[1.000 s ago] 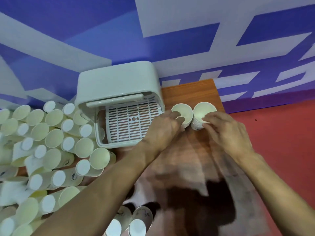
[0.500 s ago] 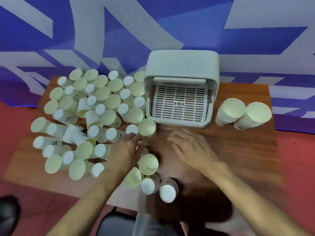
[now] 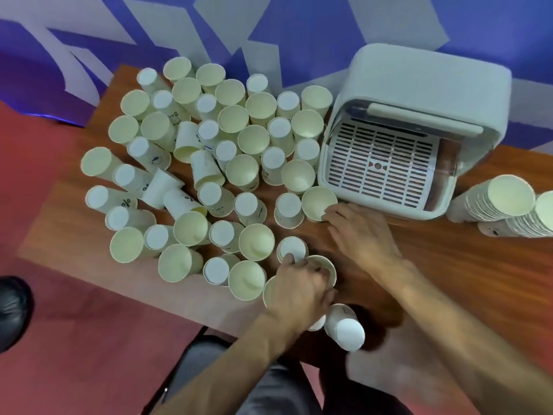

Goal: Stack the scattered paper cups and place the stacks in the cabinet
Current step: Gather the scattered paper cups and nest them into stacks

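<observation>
i am watching through the head camera, looking down on a wooden table (image 3: 449, 265). the left hand (image 3: 302, 286) is curling its fingers round a paper cup (image 3: 324, 265) standing mouth up near the table's near edge, gripping it by the side. the right hand (image 3: 359, 232) is lying relaxed over the wood with its fingers stretched out, holding nothing, and its fingertips are touching the rim of another upright cup (image 3: 318, 202) just in front of the cabinet (image 3: 431, 79).

the scattered paper cups (image 3: 239, 139) are crowding the left half of the table, some mouth up, some bottom up, a few tipped on their sides. one tipped cup (image 3: 344, 326) is lying by the near edge, just right of the left wrist. the white cabinet is sitting at the back right with its front open, showing a slotted tray (image 3: 383, 169) inside with no cups on it. two finished stacks (image 3: 493, 202) are lying tilted on the table just right of the cabinet, touching each other.

a black shoe (image 3: 12, 310) is showing on the red floor (image 3: 74, 354) at far left.
</observation>
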`<control>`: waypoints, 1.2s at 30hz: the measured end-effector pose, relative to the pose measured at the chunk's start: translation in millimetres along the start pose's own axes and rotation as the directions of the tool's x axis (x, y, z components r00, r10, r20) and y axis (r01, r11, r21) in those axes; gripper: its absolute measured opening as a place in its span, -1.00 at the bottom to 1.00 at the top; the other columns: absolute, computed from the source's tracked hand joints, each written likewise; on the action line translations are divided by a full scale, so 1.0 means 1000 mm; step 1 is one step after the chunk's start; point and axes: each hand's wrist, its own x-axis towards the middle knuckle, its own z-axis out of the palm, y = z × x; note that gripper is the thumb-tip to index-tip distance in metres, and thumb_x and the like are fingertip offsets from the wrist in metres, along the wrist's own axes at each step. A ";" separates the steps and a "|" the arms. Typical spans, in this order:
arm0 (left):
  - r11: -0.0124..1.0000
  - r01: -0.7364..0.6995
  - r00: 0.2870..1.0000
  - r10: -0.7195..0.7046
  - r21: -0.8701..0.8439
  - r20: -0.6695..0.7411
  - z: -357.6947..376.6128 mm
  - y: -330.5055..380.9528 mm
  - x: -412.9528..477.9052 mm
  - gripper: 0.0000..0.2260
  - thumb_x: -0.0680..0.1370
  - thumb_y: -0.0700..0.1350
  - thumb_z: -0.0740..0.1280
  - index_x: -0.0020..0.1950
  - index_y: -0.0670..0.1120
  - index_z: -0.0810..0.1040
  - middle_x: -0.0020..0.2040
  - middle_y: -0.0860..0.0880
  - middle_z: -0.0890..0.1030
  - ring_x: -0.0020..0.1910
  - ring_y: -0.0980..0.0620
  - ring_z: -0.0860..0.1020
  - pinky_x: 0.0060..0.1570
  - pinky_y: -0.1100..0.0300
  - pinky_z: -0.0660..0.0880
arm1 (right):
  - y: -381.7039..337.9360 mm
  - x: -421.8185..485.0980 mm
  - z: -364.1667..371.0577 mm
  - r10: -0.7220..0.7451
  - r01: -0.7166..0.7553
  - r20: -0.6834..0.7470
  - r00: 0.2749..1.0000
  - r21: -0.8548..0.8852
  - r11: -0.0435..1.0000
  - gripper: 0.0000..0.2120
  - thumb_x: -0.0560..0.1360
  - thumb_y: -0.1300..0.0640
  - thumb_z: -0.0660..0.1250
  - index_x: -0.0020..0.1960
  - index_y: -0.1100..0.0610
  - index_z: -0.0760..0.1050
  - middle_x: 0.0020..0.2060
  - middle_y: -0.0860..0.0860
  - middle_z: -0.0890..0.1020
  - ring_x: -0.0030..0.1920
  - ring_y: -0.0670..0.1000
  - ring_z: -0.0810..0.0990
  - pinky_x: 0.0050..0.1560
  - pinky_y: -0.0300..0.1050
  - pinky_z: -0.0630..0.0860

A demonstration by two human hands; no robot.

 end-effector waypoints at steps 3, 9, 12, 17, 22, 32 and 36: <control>0.996 0.080 0.995 -0.078 -0.033 0.057 -0.004 -0.002 0.006 -0.70 0.49 0.21 0.25 -0.19 0.02 0.61 -0.29 0.02 0.63 -0.26 -0.03 0.58 -0.02 0.02 0.38 | -0.002 0.001 0.006 0.024 -0.024 -0.016 1.000 -0.016 1.000 -0.95 0.49 0.14 0.43 -0.05 0.04 0.61 -0.13 -0.06 0.66 -0.16 0.10 0.56 -0.18 0.03 0.49; 0.999 0.008 1.000 -0.009 0.035 0.023 -0.004 -0.001 0.015 -0.76 0.50 0.09 0.27 -0.27 0.00 0.57 -0.36 0.00 0.60 -0.32 -0.05 0.55 -0.05 0.03 0.39 | -0.006 -0.010 0.007 0.127 -0.124 -0.078 0.989 0.040 0.991 -0.97 0.47 0.13 0.44 -0.14 0.04 0.60 -0.23 -0.08 0.64 -0.16 0.08 0.54 -0.17 -0.02 0.47; 0.999 0.022 0.999 -0.020 0.042 -0.049 -0.010 0.002 0.017 -0.78 0.47 0.04 0.28 -0.34 0.01 0.53 -0.41 0.03 0.56 -0.35 -0.03 0.52 -0.16 0.05 0.31 | -0.006 -0.029 -0.007 0.238 -0.220 -0.125 0.963 0.139 0.965 -0.98 0.50 0.12 0.41 -0.11 0.04 0.59 -0.21 -0.09 0.64 -0.11 0.05 0.57 -0.16 -0.04 0.53; 0.998 0.051 0.979 -0.058 -0.041 -0.196 -0.038 0.017 0.022 -0.82 0.46 -0.02 0.33 -0.35 0.02 0.49 -0.40 0.06 0.54 -0.40 -0.03 0.49 -0.26 0.06 0.28 | -0.002 -0.074 -0.045 0.386 -0.295 -0.246 0.889 0.337 0.894 -0.98 0.53 0.12 0.41 -0.08 0.05 0.60 -0.17 -0.15 0.62 -0.07 -0.02 0.56 -0.24 -0.08 0.52; 0.989 -0.076 0.958 0.038 -0.124 -0.284 -0.074 0.056 0.041 -0.88 0.48 0.00 0.37 -0.24 0.03 0.55 -0.33 0.07 0.57 -0.34 -0.04 0.54 -0.32 0.05 0.46 | 0.020 -0.124 -0.092 0.504 -0.273 -0.365 0.783 0.527 0.805 -0.98 0.56 0.16 0.42 -0.05 0.10 0.62 -0.08 -0.14 0.63 0.00 -0.02 0.57 -0.06 -0.09 0.54; 0.936 -0.344 0.821 0.338 0.075 -0.461 -0.136 0.161 0.148 -0.83 0.60 -0.03 0.26 -0.15 -0.02 0.55 -0.24 0.01 0.58 -0.30 -0.05 0.55 -0.26 0.03 0.39 | 0.146 -0.189 -0.169 0.613 -0.389 -0.568 0.550 0.475 0.789 -0.92 0.55 0.23 0.41 0.03 0.19 0.65 -0.02 -0.04 0.64 0.03 0.04 0.54 0.09 -0.17 0.47; 0.930 -0.331 0.805 0.366 0.158 -0.466 -0.136 0.179 0.190 -0.86 0.57 -0.08 0.31 -0.19 -0.03 0.54 -0.28 -0.02 0.56 -0.35 -0.09 0.53 -0.32 0.04 0.35 | 0.180 -0.200 -0.162 0.632 -0.419 -0.562 0.533 0.474 0.774 -0.89 0.54 0.30 0.44 0.05 0.17 0.65 -0.02 -0.05 0.64 0.03 0.05 0.54 0.07 -0.13 0.49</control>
